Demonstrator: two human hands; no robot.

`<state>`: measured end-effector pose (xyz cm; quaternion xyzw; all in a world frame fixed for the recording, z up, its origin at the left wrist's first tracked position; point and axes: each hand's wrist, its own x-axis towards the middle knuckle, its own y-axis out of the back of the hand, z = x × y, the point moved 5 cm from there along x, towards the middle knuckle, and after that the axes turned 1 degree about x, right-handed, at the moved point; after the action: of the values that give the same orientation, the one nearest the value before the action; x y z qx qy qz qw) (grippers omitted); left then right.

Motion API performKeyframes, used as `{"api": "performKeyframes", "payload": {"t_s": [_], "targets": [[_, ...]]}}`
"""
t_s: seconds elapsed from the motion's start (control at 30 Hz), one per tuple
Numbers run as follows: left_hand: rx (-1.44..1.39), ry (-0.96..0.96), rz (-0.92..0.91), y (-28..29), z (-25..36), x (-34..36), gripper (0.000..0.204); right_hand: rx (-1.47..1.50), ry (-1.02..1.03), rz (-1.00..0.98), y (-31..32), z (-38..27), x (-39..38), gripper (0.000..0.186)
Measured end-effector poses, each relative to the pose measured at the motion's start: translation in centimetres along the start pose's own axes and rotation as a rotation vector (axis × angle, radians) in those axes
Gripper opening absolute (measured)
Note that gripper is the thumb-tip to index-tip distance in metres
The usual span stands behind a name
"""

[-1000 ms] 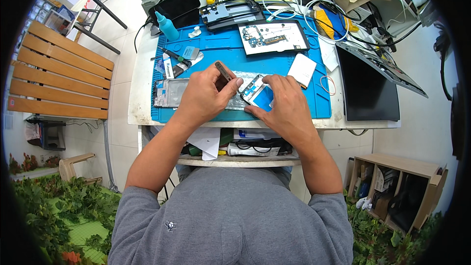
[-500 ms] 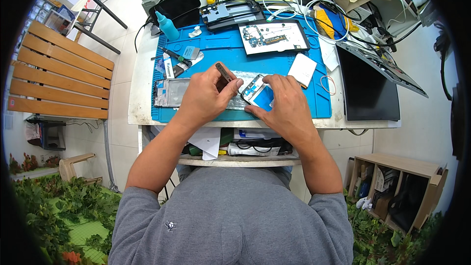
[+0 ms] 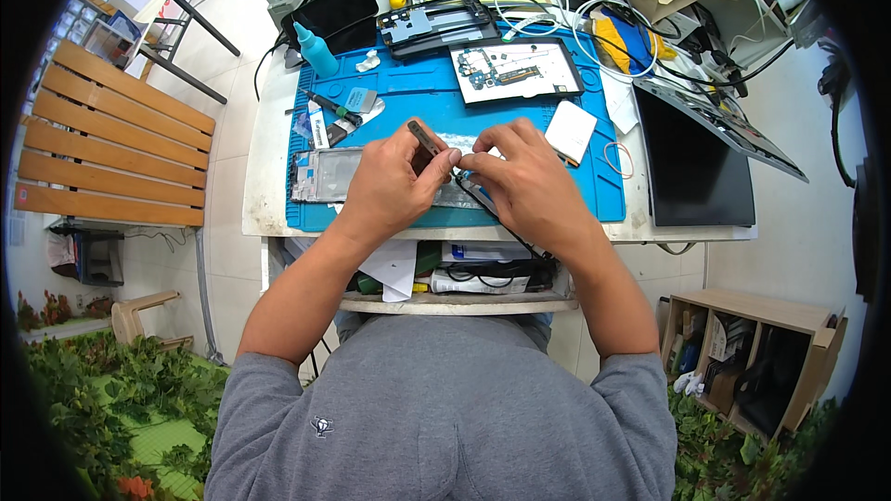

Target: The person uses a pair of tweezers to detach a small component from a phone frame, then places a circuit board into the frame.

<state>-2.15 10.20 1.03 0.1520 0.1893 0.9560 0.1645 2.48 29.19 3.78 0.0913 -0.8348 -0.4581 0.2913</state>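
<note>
My left hand (image 3: 392, 187) is closed on a narrow dark brown strip-like part (image 3: 424, 137), which stands up between its thumb and fingers. Close against its thumb tip is my right hand (image 3: 531, 187), its thumb and fingers pinched together; whatever they hold is too small to make out. Under the right hand lies a phone frame (image 3: 477, 195), tilted, mostly covered, with only a dark edge showing. A bubble-wrap sheet (image 3: 455, 141) is spread beneath both hands. Left of my left hand, a bare silver-grey phone mid-frame (image 3: 320, 176) rests on the blue work mat (image 3: 418, 111).
Farther back are a white tray with a circuit board (image 3: 517, 71), a black phone housing (image 3: 438, 26) and a blue squeeze bottle (image 3: 316, 50). At left lies a screwdriver (image 3: 336, 109). Rightward are a white flat box (image 3: 571, 133), a rubber band (image 3: 619, 160) and a dark screen (image 3: 696, 162).
My right hand has moved left to my left fingertips and closed into a pinch. The phone frame it held at the edge is now tilted and mostly hidden under it. My left hand stays put.
</note>
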Motion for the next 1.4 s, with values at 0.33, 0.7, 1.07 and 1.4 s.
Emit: {"api": "performKeyframes", "payload": {"t_s": [0.33, 0.7, 1.07, 1.4], "targets": [[-0.001, 0.021, -0.006, -0.1, 0.5, -0.2, 0.023, 0.040, 0.018, -0.139, -1.1, 1.0, 1.2, 0.012], [-0.073, 0.040, 0.051, 0.9, 0.3, -0.7, 0.023, 0.142, -0.042, -0.176, -1.1, 1.6, 1.0, 0.017], [0.008, 0.094, -0.061, 0.8, 0.6, -0.7, 0.020, 0.218, -0.072, -0.157, -0.9, 2.0, 1.2, 0.020], [0.001, 0.078, -0.073, 0.5, 0.6, -0.6, 0.020, 0.272, -0.117, -0.180, -0.8, 2.4, 1.6, 0.021]]}}
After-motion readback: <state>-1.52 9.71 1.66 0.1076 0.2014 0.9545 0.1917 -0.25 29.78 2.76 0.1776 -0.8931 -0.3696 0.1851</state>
